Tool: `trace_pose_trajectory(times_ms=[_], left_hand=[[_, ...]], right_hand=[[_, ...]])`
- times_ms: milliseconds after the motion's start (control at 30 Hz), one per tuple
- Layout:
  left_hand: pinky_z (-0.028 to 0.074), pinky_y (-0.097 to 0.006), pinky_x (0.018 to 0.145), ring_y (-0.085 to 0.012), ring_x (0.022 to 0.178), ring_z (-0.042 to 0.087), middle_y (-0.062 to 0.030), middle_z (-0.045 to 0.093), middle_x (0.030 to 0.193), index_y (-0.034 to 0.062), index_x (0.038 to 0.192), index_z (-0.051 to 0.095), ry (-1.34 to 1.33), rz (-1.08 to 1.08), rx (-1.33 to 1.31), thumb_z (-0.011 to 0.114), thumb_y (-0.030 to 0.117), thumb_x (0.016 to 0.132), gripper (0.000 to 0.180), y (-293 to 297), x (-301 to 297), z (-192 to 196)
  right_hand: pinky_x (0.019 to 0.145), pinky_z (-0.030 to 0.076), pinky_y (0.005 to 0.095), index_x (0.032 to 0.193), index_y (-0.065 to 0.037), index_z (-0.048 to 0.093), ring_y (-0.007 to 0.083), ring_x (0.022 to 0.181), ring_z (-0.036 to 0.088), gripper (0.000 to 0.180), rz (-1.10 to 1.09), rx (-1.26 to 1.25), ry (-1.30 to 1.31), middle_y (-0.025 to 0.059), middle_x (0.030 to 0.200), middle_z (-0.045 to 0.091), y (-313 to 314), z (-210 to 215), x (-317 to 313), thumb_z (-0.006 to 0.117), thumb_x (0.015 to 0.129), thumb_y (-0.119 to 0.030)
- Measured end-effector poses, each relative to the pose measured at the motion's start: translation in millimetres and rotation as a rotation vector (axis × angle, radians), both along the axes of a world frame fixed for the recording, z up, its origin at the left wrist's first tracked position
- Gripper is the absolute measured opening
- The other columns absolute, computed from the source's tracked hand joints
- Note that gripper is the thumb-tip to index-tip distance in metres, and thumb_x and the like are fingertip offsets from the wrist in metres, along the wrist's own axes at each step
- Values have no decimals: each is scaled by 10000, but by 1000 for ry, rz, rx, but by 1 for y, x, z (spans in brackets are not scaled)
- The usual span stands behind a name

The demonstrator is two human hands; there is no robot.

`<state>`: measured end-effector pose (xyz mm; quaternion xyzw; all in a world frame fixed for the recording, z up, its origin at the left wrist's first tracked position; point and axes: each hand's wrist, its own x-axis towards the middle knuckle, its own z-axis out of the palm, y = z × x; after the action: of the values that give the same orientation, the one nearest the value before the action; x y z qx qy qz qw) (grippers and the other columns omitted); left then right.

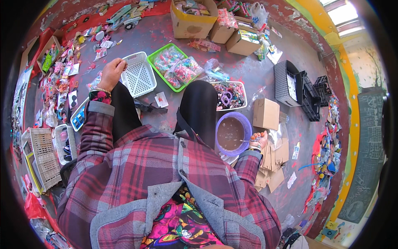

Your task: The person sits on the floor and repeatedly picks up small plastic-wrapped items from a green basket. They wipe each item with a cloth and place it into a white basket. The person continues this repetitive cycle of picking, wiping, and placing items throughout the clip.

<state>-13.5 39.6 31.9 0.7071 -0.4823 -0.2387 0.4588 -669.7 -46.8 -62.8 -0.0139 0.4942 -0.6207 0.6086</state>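
Seated on cluttered grey floor [265, 79] amid sorting, left hand [111, 72] closed on rim of white basket [139, 76] beside green tray [174, 66], right hand [258, 140] pinching edge of purple bowl [232, 133] by knee; likely needing basket drawn closer.

Jacket [137, 174]: red, grey and maroon plaid, grey lapels.
Bowl [232, 133]: purple rim, brown inside.
Left basket [139, 75]: white, perforated grid.
Middle basket [168, 62]: bright green.
Crates [304, 89]: black lattice.
Boxes [265, 113]: plain brown cardboard.
Floor [244, 70]: grey, red-flecked.
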Motion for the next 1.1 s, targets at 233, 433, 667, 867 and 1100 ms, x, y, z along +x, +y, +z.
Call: trace_pose_trajectory(times_ms=[233,433,667,867,1100], left_hand=[[441,-214,626,-76,672,531,-14,576,730,-6,834,578,43,7,-21,472,164,879,205,-3,1,-4],[442,-213,615,-83,653,538,-19,574,710,-6,806,584,-34,40,9,479,169,865,212,5,1,0],[455,-263,577,-132,597,557,-64,588,643,-13,766,589,127,3,-43,504,188,812,224,-22,-5,-21],[464,-232,646,-118,725,565,-47,594,809,13,907,580,353,-235,-24,478,212,872,226,-7,-61,55],[484,-328,757,-182,958,546,-75,536,1041,43,1171,417,1343,-504,-68,484,289,887,382,9,-155,97]], right_hand=[[318,250,293,525,-161,405,158,367,341,410,69,-54,-21,11,450,370,-2,4,-14,480,840,-412],[368,358,265,815,-114,517,137,476,438,364,253,-279,141,22,600,469,-17,94,3,496,833,-477],[456,428,252,954,-97,522,139,556,499,298,352,-290,-77,48,711,529,-16,-48,-44,414,890,-368],[406,382,160,1136,-46,458,77,553,478,402,450,-564,136,133,994,539,-63,153,154,340,925,-368],[858,407,291,1210,-38,437,177,1003,504,399,1034,-841,87,97,1149,515,-2,225,346,328,936,-308]])
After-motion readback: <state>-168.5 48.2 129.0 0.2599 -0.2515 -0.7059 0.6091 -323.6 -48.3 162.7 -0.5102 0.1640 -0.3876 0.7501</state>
